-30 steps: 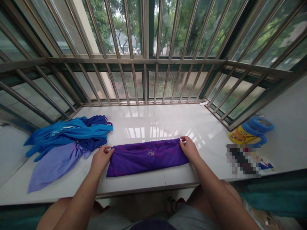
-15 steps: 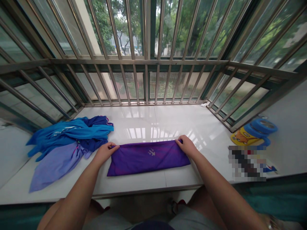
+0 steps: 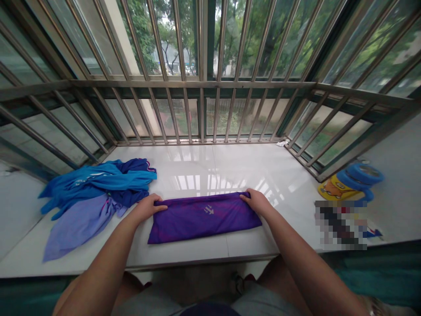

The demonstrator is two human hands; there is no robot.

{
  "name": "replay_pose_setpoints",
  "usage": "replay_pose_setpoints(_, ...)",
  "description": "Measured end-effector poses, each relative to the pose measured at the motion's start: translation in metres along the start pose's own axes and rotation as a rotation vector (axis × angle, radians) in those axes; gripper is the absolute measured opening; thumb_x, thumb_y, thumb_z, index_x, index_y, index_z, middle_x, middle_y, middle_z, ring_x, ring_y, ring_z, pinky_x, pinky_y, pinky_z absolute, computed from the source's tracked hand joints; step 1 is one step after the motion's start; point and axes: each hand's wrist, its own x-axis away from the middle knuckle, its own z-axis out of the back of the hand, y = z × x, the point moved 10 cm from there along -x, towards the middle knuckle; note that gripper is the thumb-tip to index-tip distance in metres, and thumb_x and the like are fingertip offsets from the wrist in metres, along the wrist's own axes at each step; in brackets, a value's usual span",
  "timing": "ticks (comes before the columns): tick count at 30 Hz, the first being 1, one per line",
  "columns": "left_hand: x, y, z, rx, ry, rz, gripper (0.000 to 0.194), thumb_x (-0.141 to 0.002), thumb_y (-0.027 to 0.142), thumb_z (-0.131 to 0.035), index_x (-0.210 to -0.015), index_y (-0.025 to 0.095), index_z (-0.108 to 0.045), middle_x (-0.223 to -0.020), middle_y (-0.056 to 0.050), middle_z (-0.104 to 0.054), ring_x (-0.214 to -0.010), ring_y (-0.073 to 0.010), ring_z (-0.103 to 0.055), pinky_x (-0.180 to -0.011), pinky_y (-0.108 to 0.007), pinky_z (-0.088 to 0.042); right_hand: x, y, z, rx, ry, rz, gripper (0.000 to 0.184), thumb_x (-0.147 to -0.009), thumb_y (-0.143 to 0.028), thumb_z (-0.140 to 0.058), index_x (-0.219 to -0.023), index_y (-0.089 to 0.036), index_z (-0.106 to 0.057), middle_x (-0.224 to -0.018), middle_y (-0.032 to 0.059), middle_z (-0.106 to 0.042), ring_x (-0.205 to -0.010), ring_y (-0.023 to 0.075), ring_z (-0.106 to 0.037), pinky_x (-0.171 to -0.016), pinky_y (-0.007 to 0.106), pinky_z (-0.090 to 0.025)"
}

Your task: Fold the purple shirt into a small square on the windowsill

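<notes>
A purple garment (image 3: 197,226), folded into a long flat strip with a small pale arrow-like print, lies across the white ledge in front of me. My left hand (image 3: 149,207) grips its far left corner, the thumb on top and the other fingers curled behind the edge. At the far right corner, my right hand (image 3: 255,199) pinches the cloth the same way. Left of my left hand lies a loose heap: a bright blue garment (image 3: 98,177), a dark blue one (image 3: 125,196) and a lilac one (image 3: 79,228).
Metal window bars (image 3: 197,84) enclose the ledge (image 3: 184,171) on three sides. At the right stands a blue and yellow jug-like container (image 3: 348,182), with a blurred-out item (image 3: 340,224) before it. A small white scrap (image 3: 282,143) lies in the far right corner.
My left thumb has slid further onto the purple cloth and that hand's grip has shifted slightly. My right hand stays at its corner. The view has moved a little.
</notes>
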Motion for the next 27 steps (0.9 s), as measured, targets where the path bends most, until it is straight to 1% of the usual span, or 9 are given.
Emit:
replay_pose_setpoints(4, 0.001, 0.014, 0.007, 0.107, -0.127, -0.041, 0.047, -0.068, 0.07, -0.079, -0.072, 0.024, -0.07, -0.071, -0.001, -0.07, -0.073, -0.0237, -0.063, -0.067, -0.031, -0.046, -0.003, -0.013, 0.028, -0.101, 0.0, 0.048, 0.023, -0.094, -0.047, -0.069, -0.088, -0.024, -0.069, -0.087, 0.0032, -0.075, -0.082, 0.0229, -0.068, -0.071, 0.031, -0.047)
replay_pose_setpoints(9, 0.02, 0.052, 0.065, 0.114, 0.151, -0.148, 0.053, -0.072, 0.071, -0.081, -0.092, 0.023, -0.073, -0.085, -0.002, -0.075, -0.081, -0.0246, -0.068, -0.075, -0.032, -0.053, 0.011, -0.03, 0.086, -0.281, 0.044, 0.204, 0.036, -0.091, -0.048, -0.07, -0.121, -0.028, -0.075, -0.1, 0.0026, -0.079, -0.083, 0.0235, -0.069, -0.079, 0.036, -0.054)
replay_pose_setpoints(12, 0.045, 0.073, 0.074, 0.045, 0.22, -0.293, 0.051, -0.084, 0.066, -0.075, -0.113, 0.025, -0.08, -0.107, -0.008, -0.081, -0.102, -0.0296, -0.073, -0.093, -0.038, -0.057, 0.034, -0.036, 0.115, -0.169, 0.136, 0.355, 0.036, -0.094, -0.039, -0.067, -0.127, -0.031, -0.078, -0.113, 0.0056, -0.08, -0.095, 0.0267, -0.07, -0.092, 0.041, -0.055)
replay_pose_setpoints(14, 0.067, 0.082, 0.053, -0.047, 0.189, -0.442, 0.034, -0.093, 0.051, -0.071, -0.113, 0.027, -0.083, -0.11, -0.01, -0.081, -0.107, -0.0295, -0.072, -0.099, -0.04, -0.056, 0.051, -0.03, 0.116, -0.019, 0.179, 0.404, 0.03, -0.093, -0.03, -0.062, -0.115, -0.029, -0.082, -0.113, 0.0082, -0.079, -0.104, 0.0288, -0.069, -0.098, 0.042, -0.053)
replay_pose_setpoints(16, 0.089, 0.081, 0.017, -0.142, 0.125, -0.554, 0.023, -0.096, 0.032, -0.066, -0.109, 0.029, -0.085, -0.109, -0.01, -0.081, -0.106, -0.0277, -0.072, -0.098, -0.04, -0.057, 0.067, -0.012, 0.1, 0.118, 0.184, 0.362, 0.029, -0.089, -0.023, -0.061, -0.108, -0.027, -0.084, -0.11, 0.0105, -0.078, -0.105, 0.0294, -0.07, -0.097, 0.041, -0.053)
replay_pose_setpoints(19, 0.118, 0.066, -0.044, -0.234, 0.033, -0.582, 0.032, -0.093, 0.015, -0.061, -0.107, 0.03, -0.085, -0.105, -0.008, -0.081, -0.098, -0.0248, -0.073, -0.088, -0.036, -0.06, 0.089, 0.037, 0.062, 0.235, 0.118, 0.128, 0.026, -0.087, -0.025, -0.066, -0.106, -0.028, -0.083, -0.099, 0.0099, -0.079, -0.09, 0.028, -0.073, -0.081, 0.036, -0.053)
replay_pose_setpoints(21, 0.136, 0.06, -0.071, -0.232, 0.011, -0.574, 0.036, -0.092, 0.012, -0.059, -0.11, 0.03, -0.085, -0.104, -0.006, -0.081, -0.094, -0.0237, -0.074, -0.084, -0.034, -0.062, 0.105, 0.068, 0.041, 0.202, 0.082, -0.021, 0.025, -0.088, -0.029, -0.066, -0.108, -0.03, -0.082, -0.091, 0.0076, -0.081, -0.083, 0.0273, -0.074, -0.074, 0.034, -0.051)
replay_pose_setpoints(23, 0.154, 0.06, -0.08, -0.196, 0.045, -0.565, 0.04, -0.093, 0.01, -0.057, -0.116, 0.029, -0.083, -0.109, -0.006, -0.08, -0.097, -0.0228, -0.076, -0.087, -0.033, -0.064, 0.119, 0.089, 0.029, 0.095, 0.094, -0.132, 0.029, -0.09, -0.033, -0.062, -0.112, -0.03, -0.08, -0.09, 0.0055, -0.081, -0.082, 0.0267, -0.075, -0.074, 0.034, -0.051)
replay_pose_setpoints(27, 0.179, 0.076, -0.072, -0.16, 0.109, -0.574, 0.032, -0.097, 0.018, -0.062, -0.121, 0.028, -0.08, -0.115, -0.007, -0.078, -0.101, -0.0227, -0.076, -0.091, -0.034, -0.065, 0.131, 0.112, 0.022, -0.206, 0.197, -0.322, 0.036, -0.091, -0.04, -0.051, -0.11, -0.024, -0.078, -0.089, 0.0046, -0.079, -0.08, 0.024, -0.074, -0.072, 0.033, -0.054)
